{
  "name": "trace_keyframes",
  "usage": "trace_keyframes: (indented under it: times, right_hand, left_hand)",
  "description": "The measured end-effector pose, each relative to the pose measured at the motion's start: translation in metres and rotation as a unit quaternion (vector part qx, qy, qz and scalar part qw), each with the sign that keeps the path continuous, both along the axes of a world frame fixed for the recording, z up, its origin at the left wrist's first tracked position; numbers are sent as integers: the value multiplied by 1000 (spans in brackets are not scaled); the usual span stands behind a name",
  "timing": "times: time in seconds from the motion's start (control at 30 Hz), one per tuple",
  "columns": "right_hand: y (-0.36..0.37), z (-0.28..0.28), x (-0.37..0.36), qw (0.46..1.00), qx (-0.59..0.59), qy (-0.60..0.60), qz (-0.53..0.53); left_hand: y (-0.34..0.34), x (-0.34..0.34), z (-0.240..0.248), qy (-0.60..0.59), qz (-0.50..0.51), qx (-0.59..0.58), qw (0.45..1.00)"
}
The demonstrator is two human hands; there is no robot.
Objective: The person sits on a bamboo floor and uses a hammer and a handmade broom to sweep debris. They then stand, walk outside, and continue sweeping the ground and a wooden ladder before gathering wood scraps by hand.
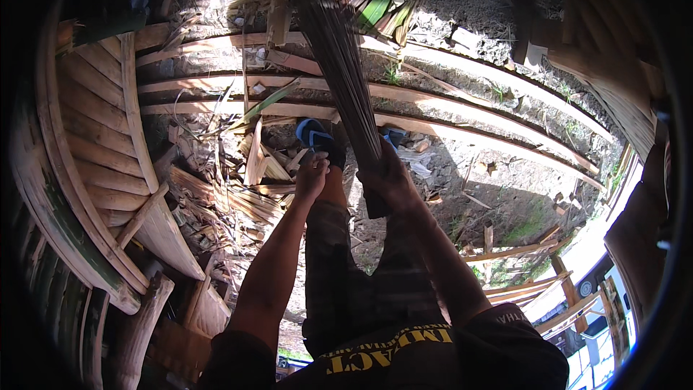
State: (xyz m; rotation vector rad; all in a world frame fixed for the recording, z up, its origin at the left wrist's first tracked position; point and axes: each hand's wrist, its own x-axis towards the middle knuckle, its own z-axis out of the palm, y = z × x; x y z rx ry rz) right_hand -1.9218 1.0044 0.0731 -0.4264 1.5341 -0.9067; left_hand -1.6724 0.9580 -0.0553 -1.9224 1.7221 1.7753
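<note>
My right hand (392, 179) is wrapped round the thick near end of a stick broom (339, 65), a bundle of long, thin, dark sticks. The broom slants up and away to the left, and its far tips are blurred over the litter. Held in front of my left knee, my left hand (312, 175) has its fingers curled in and shows nothing between them. Beyond it is my left foot in a blue and black shoe (312, 132); the other shoe (392, 135) shows partly behind the broom.
Long wooden strips (462, 97) lie across the ground ahead. Dry husks and leaf scraps (238, 198) are heaped at the left, beside a slatted wooden frame (101, 115). Green leaf pieces (377, 4) lie near the broom's tips. More planks (512, 251) are at the lower right.
</note>
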Motion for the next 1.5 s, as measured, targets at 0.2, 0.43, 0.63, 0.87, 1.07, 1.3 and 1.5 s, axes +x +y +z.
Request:
trace_keyframes:
  times: [0.2,0.43,0.63,0.87,1.07,1.3,1.5]
  right_hand:
    - [-47,-46,7,972,140,186,-36]
    - [-199,-49,-15,968,-54,217,111]
    - [-116,-45,16,957,115,261,61]
    - [-114,-174,20,951,189,97,-226]
    - [-146,-219,0,970,41,167,-170]
    - [-84,-232,-29,974,117,161,-109]
    - [-30,-224,-11,960,160,221,-67]
  left_hand:
    - [-72,21,-84,12,109,85,990]
    - [-132,37,-101,-30,22,90,995]
    - [-190,53,-142,-104,-59,-2,993]
    - [-232,-32,-253,-151,-143,-146,967]
    - [-197,-120,-301,-179,-376,-209,885]
    - [-175,-111,-350,-272,-366,-282,844]
    - [-206,-80,-350,-144,-322,-267,897]
